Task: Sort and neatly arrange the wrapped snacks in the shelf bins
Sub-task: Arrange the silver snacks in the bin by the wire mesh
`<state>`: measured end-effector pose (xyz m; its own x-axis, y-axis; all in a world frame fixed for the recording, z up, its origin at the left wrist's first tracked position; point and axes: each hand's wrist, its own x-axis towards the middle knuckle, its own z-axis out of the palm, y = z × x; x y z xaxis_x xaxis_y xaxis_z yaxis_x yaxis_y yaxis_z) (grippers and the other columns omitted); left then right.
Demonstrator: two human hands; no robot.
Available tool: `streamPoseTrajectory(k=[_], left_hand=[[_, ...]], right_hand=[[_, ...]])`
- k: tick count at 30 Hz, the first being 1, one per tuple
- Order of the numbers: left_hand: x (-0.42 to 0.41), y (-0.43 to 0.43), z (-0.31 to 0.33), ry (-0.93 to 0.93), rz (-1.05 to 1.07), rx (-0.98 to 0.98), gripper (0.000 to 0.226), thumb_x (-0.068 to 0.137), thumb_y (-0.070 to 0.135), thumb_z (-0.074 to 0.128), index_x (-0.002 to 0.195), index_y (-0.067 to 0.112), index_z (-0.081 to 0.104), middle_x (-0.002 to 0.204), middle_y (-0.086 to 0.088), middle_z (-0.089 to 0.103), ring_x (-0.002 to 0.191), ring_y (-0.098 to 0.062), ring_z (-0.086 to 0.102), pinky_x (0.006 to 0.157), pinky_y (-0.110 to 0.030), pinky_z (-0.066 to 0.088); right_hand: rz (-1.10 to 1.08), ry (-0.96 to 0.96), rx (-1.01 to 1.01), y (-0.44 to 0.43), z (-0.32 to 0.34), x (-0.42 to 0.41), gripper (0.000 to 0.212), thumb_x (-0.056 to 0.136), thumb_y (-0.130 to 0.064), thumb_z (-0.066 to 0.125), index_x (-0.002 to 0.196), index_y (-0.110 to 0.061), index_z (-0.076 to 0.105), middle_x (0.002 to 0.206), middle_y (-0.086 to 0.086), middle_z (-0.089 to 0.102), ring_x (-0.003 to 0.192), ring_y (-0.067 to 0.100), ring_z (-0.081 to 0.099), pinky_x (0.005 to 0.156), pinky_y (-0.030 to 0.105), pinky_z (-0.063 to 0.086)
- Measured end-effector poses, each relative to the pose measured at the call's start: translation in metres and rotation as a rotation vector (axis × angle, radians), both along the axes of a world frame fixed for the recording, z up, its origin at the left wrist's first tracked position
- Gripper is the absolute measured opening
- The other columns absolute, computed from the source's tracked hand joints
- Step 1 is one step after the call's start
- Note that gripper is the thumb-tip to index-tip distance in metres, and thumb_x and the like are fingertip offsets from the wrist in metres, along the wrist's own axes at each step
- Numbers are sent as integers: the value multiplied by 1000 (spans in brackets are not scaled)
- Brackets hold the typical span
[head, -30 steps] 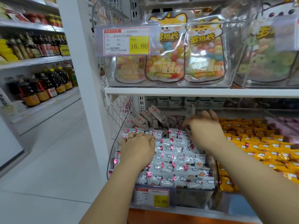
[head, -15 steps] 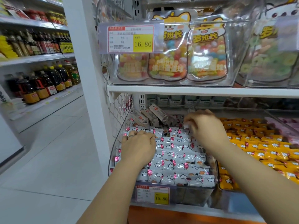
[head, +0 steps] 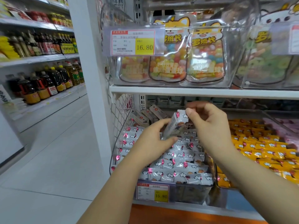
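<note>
A clear bin [head: 194,189] on the lower shelf holds rows of white wrapped snacks [head: 176,165] with cloud and pink balloon prints. Above the bin, both hands hold one white snack bar [head: 175,122] tilted nearly upright. My left hand [head: 152,143] grips its lower end. My right hand [head: 208,125] pinches its top end between thumb and fingers. Several brown-and-white snack bars [head: 145,115] lean at the back of the same bin.
Yellow wrapped snacks [head: 262,147] fill the neighbouring bin on the right, with pink ones [head: 281,126] behind. The upper shelf [head: 194,92] carries clear bins of candy bags [head: 205,60] and a 16.80 price tag [head: 132,42]. A wire mesh panel [head: 123,110] borders the left. Bottles line the far-left shelves.
Both hands rose from the pile of white snacks. They now hold one bar lifted between them; before, the left lay on the rows and the right reached to the back.
</note>
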<state>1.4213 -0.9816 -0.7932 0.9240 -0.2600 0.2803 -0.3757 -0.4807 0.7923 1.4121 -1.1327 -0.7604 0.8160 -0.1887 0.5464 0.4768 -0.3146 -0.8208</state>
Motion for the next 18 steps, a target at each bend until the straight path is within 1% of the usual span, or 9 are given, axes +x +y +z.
streamPoseTrajectory(k=[3, 5, 8, 10, 11, 13, 15, 17, 18], left_hand=[[3, 5, -3, 48, 3, -114, 41, 86, 26, 66, 125, 32, 54, 112, 13, 62, 89, 0, 62, 71, -17, 50], [4, 9, -2, 86, -7, -190, 40, 86, 25, 66, 124, 31, 53, 113, 13, 63, 84, -3, 65, 68, -18, 53], [2, 10, -1, 122, -34, -243, 35, 88, 24, 64, 121, 30, 54, 114, 13, 64, 85, -3, 66, 68, -16, 53], [3, 9, 0, 80, -10, -207, 35, 89, 24, 63, 122, 31, 54, 115, 13, 63, 89, -1, 64, 69, -14, 52], [5, 9, 1, 41, 29, -178, 35, 90, 23, 61, 123, 31, 54, 115, 14, 62, 88, -1, 64, 69, -14, 51], [12, 10, 2, -57, 188, -113, 34, 92, 21, 58, 126, 27, 55, 115, 13, 62, 88, 0, 61, 69, -14, 49], [21, 13, 1, -112, 318, -51, 32, 94, 17, 54, 126, 20, 57, 120, 7, 62, 102, -5, 58, 84, -17, 43], [27, 14, -7, -74, 307, 62, 32, 96, 14, 51, 127, 19, 58, 125, 4, 61, 111, -10, 57, 92, -20, 39], [29, 14, -12, -52, 277, 139, 33, 96, 14, 49, 127, 22, 58, 126, 4, 61, 111, -12, 57, 92, -21, 39]], right_hand=[[10, 138, 225, 0, -2, 4, 15, 90, -14, 59, 82, -25, 65, 77, -3, 70, 73, 13, 65, 71, 28, 55], [60, 174, 314, -1, -1, 5, 16, 91, -13, 57, 84, -25, 65, 77, -6, 70, 72, 11, 67, 71, 28, 57], [209, 204, 130, -3, 1, 3, 11, 87, -20, 63, 93, -29, 62, 85, -10, 70, 75, 3, 68, 66, 19, 56], [257, 232, 8, -3, 1, 4, 15, 83, -21, 67, 92, -31, 59, 88, -8, 71, 74, 4, 68, 69, 20, 57], [217, 205, -36, -3, 1, 7, 16, 83, -20, 68, 91, -29, 59, 90, -7, 71, 76, 6, 68, 71, 20, 56], [41, 107, -128, -4, 3, 15, 19, 82, -19, 69, 97, -25, 58, 92, -9, 67, 78, 3, 63, 71, 9, 48], [-94, 56, -216, -5, 3, 22, 28, 82, -20, 69, 107, -19, 58, 92, -8, 63, 79, 5, 58, 62, 0, 39], [-119, 61, -309, -3, -3, 28, 34, 83, -21, 69, 114, -16, 56, 96, -6, 60, 86, 8, 54, 62, 2, 36], [-117, 73, -359, -1, -8, 31, 36, 83, -22, 69, 116, -16, 55, 100, -5, 59, 90, 9, 53, 68, 6, 37]])
